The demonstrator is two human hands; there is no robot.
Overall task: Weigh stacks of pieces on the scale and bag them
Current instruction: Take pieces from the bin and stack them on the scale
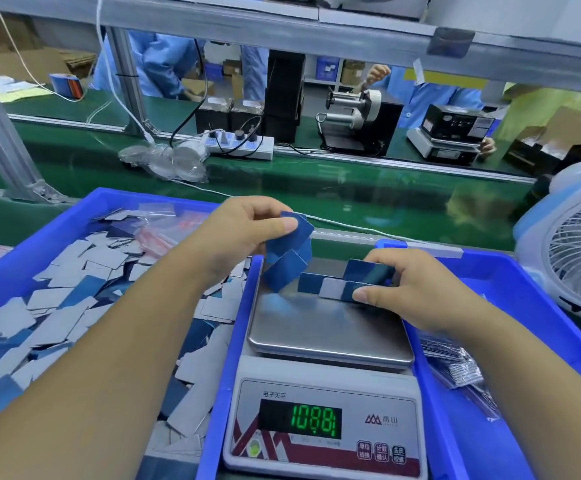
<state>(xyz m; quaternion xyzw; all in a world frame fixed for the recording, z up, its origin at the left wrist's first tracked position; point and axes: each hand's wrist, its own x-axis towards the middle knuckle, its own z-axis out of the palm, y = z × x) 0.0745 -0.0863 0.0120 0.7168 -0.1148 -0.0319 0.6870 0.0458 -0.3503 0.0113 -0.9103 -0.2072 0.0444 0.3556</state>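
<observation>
A white digital scale (323, 424) with a steel pan (320, 327) stands in front of me, its green display lit. My left hand (244, 233) pinches a few blue pieces (291, 252) fanned out above the pan's far left corner. My right hand (410, 289) grips a small stack of blue and grey pieces (337, 285) lying at the pan's far edge. Loose blue and grey pieces (74, 299) fill the blue bin (15, 268) on the left. Clear bags (455, 365) lie in the blue tray (531, 306) on the right.
A white fan (580, 258) stands at the right edge. Beyond the bins runs a green conveyor belt (316, 188) with a power strip (240, 143), a plastic-wrapped item (168, 161) and a label dispenser (355, 112). People in blue coats work on the far side.
</observation>
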